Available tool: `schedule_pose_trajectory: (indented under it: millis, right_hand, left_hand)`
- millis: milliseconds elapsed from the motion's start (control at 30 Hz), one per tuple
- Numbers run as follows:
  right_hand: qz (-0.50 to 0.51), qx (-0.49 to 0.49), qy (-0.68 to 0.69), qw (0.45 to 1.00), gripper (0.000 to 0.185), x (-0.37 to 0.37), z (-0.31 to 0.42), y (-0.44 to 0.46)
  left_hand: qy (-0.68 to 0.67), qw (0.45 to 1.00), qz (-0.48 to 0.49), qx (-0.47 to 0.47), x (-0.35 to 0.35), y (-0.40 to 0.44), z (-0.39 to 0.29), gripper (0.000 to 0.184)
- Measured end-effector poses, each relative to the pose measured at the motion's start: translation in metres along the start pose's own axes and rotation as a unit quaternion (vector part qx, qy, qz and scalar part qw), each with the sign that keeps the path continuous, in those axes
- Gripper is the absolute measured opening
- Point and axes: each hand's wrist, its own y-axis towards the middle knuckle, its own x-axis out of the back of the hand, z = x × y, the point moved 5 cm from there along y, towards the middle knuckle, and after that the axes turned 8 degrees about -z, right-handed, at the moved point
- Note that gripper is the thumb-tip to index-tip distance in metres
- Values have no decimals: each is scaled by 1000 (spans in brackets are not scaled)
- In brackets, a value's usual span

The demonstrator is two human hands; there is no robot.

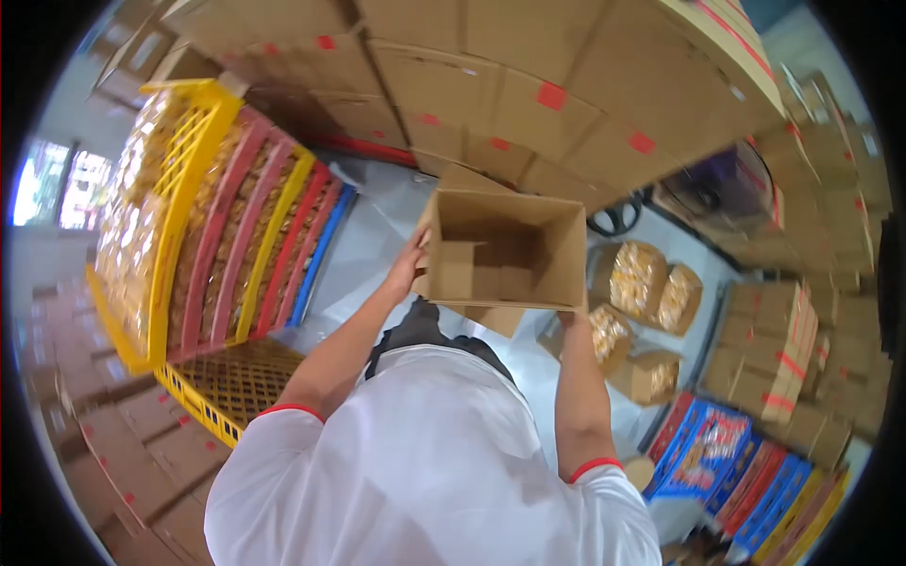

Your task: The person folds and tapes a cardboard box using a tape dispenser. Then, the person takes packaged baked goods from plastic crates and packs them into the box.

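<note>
An open cardboard box (557,250) is held up in front of my body, its inside bare and facing me. My left hand (408,268) grips the box's left side, with the fingers partly behind the cardboard. At the lower right corner, my right hand (572,325) holds the box from beneath; most of its fingers are hidden. A loose flap (497,319) hangs below the lower edge. On the floor to the right, next to my right arm, stand several open boxes (696,311) with clear bags of yellowish packaged goods (634,275) inside.
Stacked plastic crates (203,236) full of packaged goods rise on the left, beside a yellow crate (226,377). A wall of taped cardboard boxes (528,85) stands ahead. A black wheel (613,219) lies behind the box. More crates (703,448) are stacked at the lower right.
</note>
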Motion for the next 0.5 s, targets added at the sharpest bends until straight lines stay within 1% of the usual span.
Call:
schedule_pose_trajectory:
  millis: [33, 67, 100, 133, 167, 200, 233, 267, 333, 367, 433, 467, 500]
  right_hand:
    - [23, -2, -16, 1000, 60, -19, 15, 12]
    - [61, -122, -89, 987, 67, -16, 22, 16]
    - [63, -93, -58, 992, 74, -29, 24, 19]
    - [110, -46, -10, 993, 77, -42, 29, 16]
    - [17, 26, -77, 997, 89, -17, 16, 46]
    - [-36, 71, -64, 995, 90, -28, 23, 26]
    - [-93, 69, -10, 993, 88, -33, 19, 12]
    - [-80, 67, -17, 994, 88, -50, 15, 2]
    - [-225, 59, -94, 968, 91, -62, 3, -36]
    - [-221, 59, -99, 968, 91, -72, -9, -46]
    - [-75, -58, -183, 978, 85, -98, -46, -51]
    - [-78, -56, -186, 978, 85, -91, -62, -29]
    - [-60, 34, -235, 970, 76, -75, -76, 9]
  left_hand:
    - [41, 994, -38, -99, 14, -6, -5, 50]
    - [37, 999, -19, -33, 18, -20, -3, 52]
    - [27, 999, -3, 36, 21, -33, -2, 55]
    - [73, 992, 10, 99, 30, -35, 4, 58]
    - [115, 979, 28, 163, 38, -35, 7, 62]
    - [105, 982, 7, 154, 40, -35, 1, 62]
    - [273, 954, -120, -35, 44, -34, -25, 65]
    - [425, 847, -236, -214, 38, -39, -52, 69]
    - [459, 766, -205, -400, 11, -27, -90, 78]
    - [523, 802, -99, -271, -1, 5, -83, 80]
    - [567, 813, 13, -134, -24, 27, -74, 83]
    - [594, 788, 0, -166, -42, 21, -82, 77]
    - [618, 761, -7, -197, -57, 16, -85, 72]
